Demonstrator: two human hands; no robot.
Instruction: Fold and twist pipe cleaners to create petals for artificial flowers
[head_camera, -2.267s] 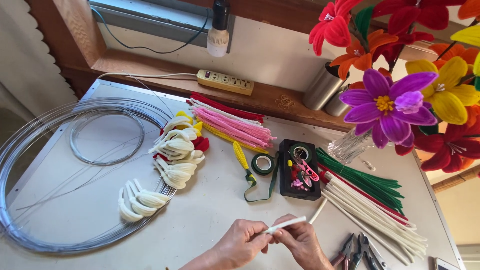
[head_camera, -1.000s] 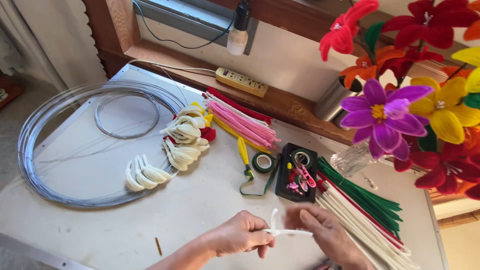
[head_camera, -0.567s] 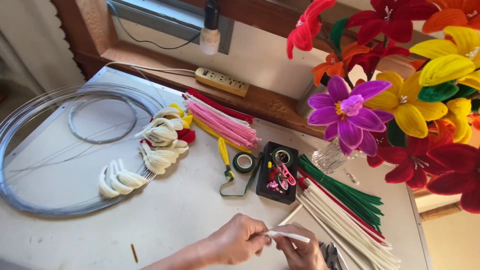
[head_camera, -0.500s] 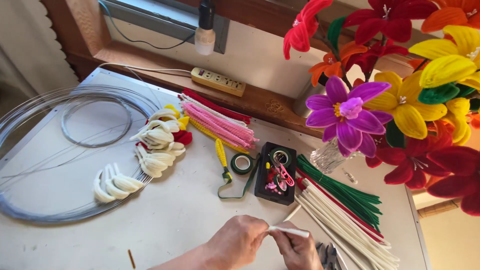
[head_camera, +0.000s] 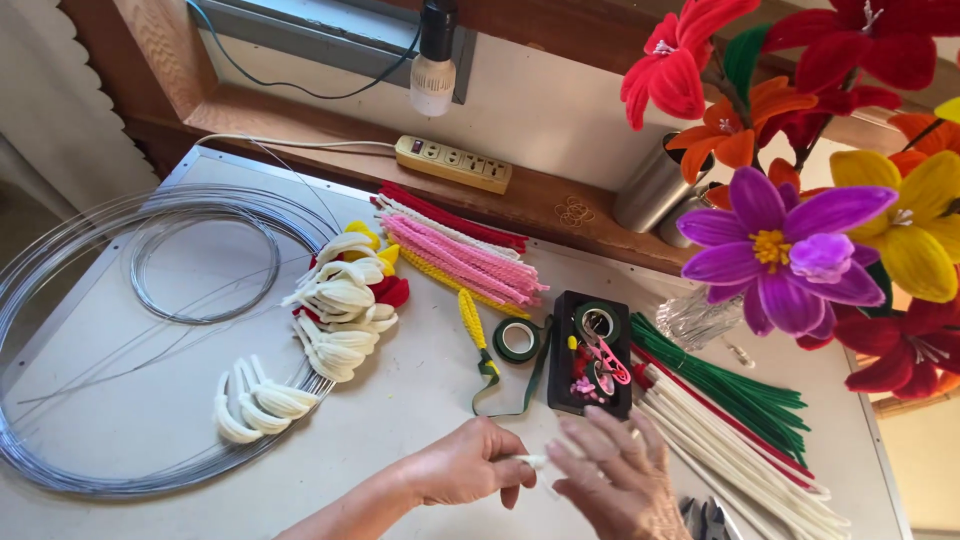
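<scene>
The left hand (head_camera: 465, 472) pinches one end of a white pipe cleaner (head_camera: 532, 461) between closed fingers; its long axis runs roughly level toward the right hand (head_camera: 612, 478), whose spread fingers touch the other end; both hands are low over the table (head_camera: 420, 400), near the black tray (head_camera: 590, 355)

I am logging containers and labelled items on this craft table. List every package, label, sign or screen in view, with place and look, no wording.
Small black box: right of centre on the table, rectangular, open-topped, holding pink-handled scissors and small bits.
Green tape roll: just left of that box, round, pale core, loose tail trailing.
Power strip: on the wooden ledge, long, cream-yellow.
No signs, screens or readable labels show.
</scene>
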